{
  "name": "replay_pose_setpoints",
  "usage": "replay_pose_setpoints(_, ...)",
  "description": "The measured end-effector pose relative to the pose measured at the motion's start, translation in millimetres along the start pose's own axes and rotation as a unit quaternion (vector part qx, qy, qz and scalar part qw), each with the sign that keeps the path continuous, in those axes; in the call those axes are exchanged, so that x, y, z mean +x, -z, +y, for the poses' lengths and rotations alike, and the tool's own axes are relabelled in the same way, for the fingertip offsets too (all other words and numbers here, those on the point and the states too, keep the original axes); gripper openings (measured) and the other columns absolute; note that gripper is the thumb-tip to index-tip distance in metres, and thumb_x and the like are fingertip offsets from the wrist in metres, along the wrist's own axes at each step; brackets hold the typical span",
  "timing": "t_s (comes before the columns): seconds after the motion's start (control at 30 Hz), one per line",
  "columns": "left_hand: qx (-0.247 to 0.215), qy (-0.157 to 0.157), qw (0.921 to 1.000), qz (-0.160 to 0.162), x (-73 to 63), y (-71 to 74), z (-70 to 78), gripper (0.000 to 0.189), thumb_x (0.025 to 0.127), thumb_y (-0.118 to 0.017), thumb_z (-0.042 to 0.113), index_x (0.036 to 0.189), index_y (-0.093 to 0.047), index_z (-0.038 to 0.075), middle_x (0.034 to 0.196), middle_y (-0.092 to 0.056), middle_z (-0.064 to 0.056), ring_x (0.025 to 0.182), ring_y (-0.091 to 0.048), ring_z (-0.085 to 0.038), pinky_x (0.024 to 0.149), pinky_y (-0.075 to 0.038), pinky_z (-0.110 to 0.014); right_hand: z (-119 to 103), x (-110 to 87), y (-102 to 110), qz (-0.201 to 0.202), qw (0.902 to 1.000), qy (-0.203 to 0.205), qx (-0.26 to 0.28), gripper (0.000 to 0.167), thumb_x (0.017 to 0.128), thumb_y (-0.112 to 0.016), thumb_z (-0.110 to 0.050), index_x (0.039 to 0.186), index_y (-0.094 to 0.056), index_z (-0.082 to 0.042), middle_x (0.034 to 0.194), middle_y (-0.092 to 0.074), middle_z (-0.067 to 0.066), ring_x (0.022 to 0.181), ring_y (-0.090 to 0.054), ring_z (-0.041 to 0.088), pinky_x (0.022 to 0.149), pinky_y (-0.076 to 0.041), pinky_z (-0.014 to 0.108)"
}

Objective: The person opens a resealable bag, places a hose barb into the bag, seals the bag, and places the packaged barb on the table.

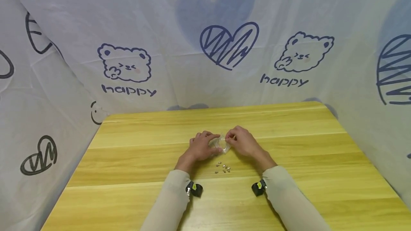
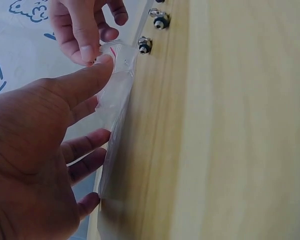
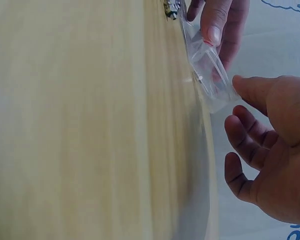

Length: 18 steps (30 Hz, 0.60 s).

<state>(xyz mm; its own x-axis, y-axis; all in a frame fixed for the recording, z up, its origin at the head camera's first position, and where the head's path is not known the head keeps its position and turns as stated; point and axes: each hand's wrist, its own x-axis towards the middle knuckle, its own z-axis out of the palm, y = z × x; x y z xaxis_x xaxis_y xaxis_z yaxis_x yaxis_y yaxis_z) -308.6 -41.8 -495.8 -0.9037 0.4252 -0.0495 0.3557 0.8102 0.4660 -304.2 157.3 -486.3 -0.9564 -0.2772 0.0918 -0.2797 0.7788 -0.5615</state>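
A small clear plastic zip bag [image 1: 223, 148] with a red line near one edge lies between the two hands over the wooden table. My left hand [image 1: 201, 146] holds it by one side, its thumb across the bag [image 2: 121, 82] near the red line and the other fingers spread along the far side. At the opposite edge, my right hand [image 1: 244, 142] pinches the plastic between thumb and forefinger, with its remaining fingers loosely bent. Several small shiny metal pieces [image 1: 224, 166] are scattered on the near side of the bag; close up, these metal pieces [image 2: 145, 46] show dark bands.
The wood-grain table [image 1: 135, 167] spreads out around both arms. White cloth [image 1: 179, 77] printed with bears and hearts hangs behind the table and along its sides. Each sleeved wrist carries a small black camera [image 1: 194, 189].
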Motion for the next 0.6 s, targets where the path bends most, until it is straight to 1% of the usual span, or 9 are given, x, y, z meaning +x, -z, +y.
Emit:
replay_pose_setpoints(0.3,0.004,-0.003,1.0000,0.000,-0.9,-0.3,-1.4,0.058,0.088,-0.062,0.054,0.141,-0.051,0.030,0.139,-0.049,-0.005,0.122,-0.044,-0.030,0.098,-0.032,-0.056,-4.1,1.3,-4.1,-0.019,0.9995,0.002,-0.025,0.006,0.093,-0.064,-0.022,0.093,-0.070,-0.021,0.097,-0.055,0.002,0.086,-0.053,0.017,0.077,-0.044,0.036)
replay_pose_setpoints(0.47,0.002,-0.006,1.0000,0.001,-1.1,-0.2,-1.3,0.058,0.089,-0.062,0.053,0.141,-0.051,0.029,0.139,-0.048,-0.005,0.121,-0.044,-0.031,0.098,-0.032,-0.057,-2.6,1.0,-4.3,-0.024,0.9994,-0.014,-0.019,0.008,0.094,-0.063,-0.023,0.095,-0.071,-0.021,0.097,-0.055,0.001,0.087,-0.053,0.017,0.079,-0.044,0.035)
replay_pose_setpoints(0.6,0.003,-0.005,1.0000,0.000,-0.8,0.0,-1.1,0.058,0.089,-0.062,0.053,0.141,-0.050,0.030,0.139,-0.048,-0.005,0.122,-0.044,-0.031,0.098,-0.032,-0.056,-0.2,-0.8,-2.3,-0.025,0.9994,-0.021,-0.009,0.011,0.095,-0.061,-0.025,0.099,-0.071,-0.020,0.098,-0.056,0.000,0.088,-0.054,0.016,0.077,-0.044,0.034)
